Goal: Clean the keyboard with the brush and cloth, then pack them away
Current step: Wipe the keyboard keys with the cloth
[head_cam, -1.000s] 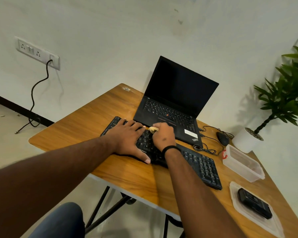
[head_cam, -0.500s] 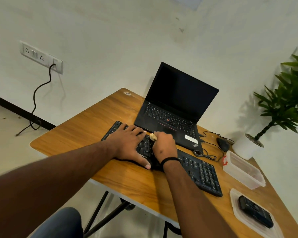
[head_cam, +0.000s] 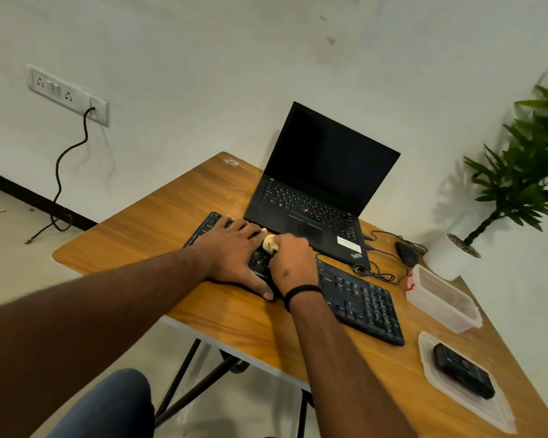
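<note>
Head view: right hand (head_cam: pixel 293 257) grips brush (head_cam: pixel 270 243) over keyboard (head_cam: pixel 361 298).

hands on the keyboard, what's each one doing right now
Left hand: open, flat on the keyboard.
Right hand: fingers curled around a pale brush.

The black keyboard (head_cam: pixel 358 298) lay flat on the worktop (head_cam: pixel 159 222); the pale brush (head_cam: pixel 270 243) stood over its keys.
</note>
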### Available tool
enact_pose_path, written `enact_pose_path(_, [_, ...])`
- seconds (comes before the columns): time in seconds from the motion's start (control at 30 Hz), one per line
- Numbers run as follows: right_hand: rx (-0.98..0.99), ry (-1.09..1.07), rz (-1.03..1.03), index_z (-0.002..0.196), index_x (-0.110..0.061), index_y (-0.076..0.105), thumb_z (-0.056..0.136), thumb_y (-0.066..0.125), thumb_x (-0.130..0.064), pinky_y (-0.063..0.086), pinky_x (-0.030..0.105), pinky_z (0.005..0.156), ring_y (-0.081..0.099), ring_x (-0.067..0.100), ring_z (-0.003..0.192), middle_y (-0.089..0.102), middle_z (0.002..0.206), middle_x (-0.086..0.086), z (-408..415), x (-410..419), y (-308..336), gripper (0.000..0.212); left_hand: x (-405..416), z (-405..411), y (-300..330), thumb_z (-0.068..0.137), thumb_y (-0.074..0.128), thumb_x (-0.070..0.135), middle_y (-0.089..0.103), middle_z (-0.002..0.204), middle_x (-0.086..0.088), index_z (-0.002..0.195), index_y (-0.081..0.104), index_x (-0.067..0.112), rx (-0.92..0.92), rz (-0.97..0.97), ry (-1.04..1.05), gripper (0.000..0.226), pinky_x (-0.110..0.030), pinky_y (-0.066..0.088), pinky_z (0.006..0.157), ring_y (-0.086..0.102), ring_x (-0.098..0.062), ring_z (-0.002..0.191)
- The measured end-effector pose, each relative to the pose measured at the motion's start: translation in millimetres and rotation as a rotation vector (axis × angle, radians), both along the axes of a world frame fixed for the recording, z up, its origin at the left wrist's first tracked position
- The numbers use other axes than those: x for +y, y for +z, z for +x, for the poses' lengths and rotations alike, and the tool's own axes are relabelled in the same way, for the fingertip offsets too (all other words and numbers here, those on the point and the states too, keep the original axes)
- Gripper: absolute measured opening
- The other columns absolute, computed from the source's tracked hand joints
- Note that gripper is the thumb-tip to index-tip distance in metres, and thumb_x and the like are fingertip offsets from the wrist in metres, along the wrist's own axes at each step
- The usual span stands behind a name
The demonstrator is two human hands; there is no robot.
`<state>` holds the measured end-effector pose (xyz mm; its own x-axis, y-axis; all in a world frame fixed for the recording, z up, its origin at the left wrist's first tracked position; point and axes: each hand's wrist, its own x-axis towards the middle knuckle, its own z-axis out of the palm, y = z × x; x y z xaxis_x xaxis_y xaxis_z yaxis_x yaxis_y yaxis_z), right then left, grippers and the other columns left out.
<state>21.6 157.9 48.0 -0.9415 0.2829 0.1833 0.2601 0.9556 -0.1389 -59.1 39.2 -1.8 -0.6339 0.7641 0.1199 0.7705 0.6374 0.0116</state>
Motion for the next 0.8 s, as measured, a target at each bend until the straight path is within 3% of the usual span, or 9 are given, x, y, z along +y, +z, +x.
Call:
enact_pose_path(0.1, [0.090, 0.045, -0.017, 0.120, -0.016, 0.065, 0.089, 0.050, 0.002, 0.052, 0.033, 0.084, 0.062, 0.023, 0.100, 0.067, 0.110, 0.006, 15, -5, -2, 0.039, 1, -1, -1, 0.055, 0.027, 0.105, 0.021, 0.163, -0.003, 0.160, 0.016, 0.016, -0.007, -0.002, -0.002, 0.137, -0.051, 0.008, 0.123, 0.018, -0.027, 0.148])
enact_pose_path(0.4, [-0.180, 0.102, 0.010, 0.128, -0.016, 0.063, 0.098, 0.051, -0.009, 0.050, 0.035, 0.094, 0.061, 0.025, 0.110, 0.065, 0.121, 0.011, 61, -16, 8, 0.033, 0, -2, -1, 0.052, 0.019, 0.102, 0.016, 0.165, -0.003, 0.161, 0.007, 0.015, -0.002, -0.034, 0.013, 0.140, -0.050, 0.007, 0.124, 0.014, -0.026, 0.151])
enact_pose_path(0.57, [-0.028, 0.025, -0.085, 0.124, -0.019, 0.064, 0.095, 0.050, -0.005, 0.053, 0.035, 0.090, 0.062, 0.023, 0.106, 0.066, 0.115, 0.007, 55, -12, 5, 0.035, 0, -2, -2, 0.050, 0.021, 0.106, 0.017, 0.165, -0.003, 0.160, 0.009, 0.015, -0.016, -0.019, 0.005, 0.144, -0.049, 0.008, 0.124, 0.014, -0.026, 0.150])
enact_pose_path(0.63, [-0.014, 0.050, -0.076, 0.127, -0.018, 0.059, 0.098, 0.046, -0.006, 0.047, 0.035, 0.102, 0.056, 0.024, 0.122, 0.061, 0.128, 0.008, 64, -22, -17, 0.035, -1, -1, -1, 0.053, 0.021, 0.099, 0.015, 0.165, -0.004, 0.161, 0.007, 0.015, 0.010, -0.041, 0.007, 0.137, -0.048, 0.007, 0.124, 0.014, -0.026, 0.151])
enact_pose_path(0.7, [0.005, 0.062, -0.042, 0.140, -0.016, 0.049, 0.100, 0.041, -0.005, 0.031, 0.031, 0.114, 0.040, 0.020, 0.140, 0.047, 0.148, 0.005, 79, -29, -28, 0.043, 0, -1, -1, 0.053, 0.018, 0.093, 0.014, 0.166, -0.003, 0.161, 0.005, 0.016, 0.019, -0.060, 0.012, 0.133, -0.050, 0.007, 0.124, 0.013, -0.026, 0.151])
enact_pose_path(0.8, [0.055, 0.070, -0.120, 0.141, -0.020, 0.052, 0.096, 0.042, -0.002, 0.035, 0.026, 0.111, 0.050, 0.014, 0.130, 0.055, 0.142, 0.000, 94, -20, -23, 0.049, 1, -4, -4, 0.054, 0.017, 0.096, 0.017, 0.164, -0.002, 0.161, 0.006, 0.016, 0.024, -0.052, 0.013, 0.134, -0.051, 0.008, 0.123, 0.015, -0.026, 0.150])
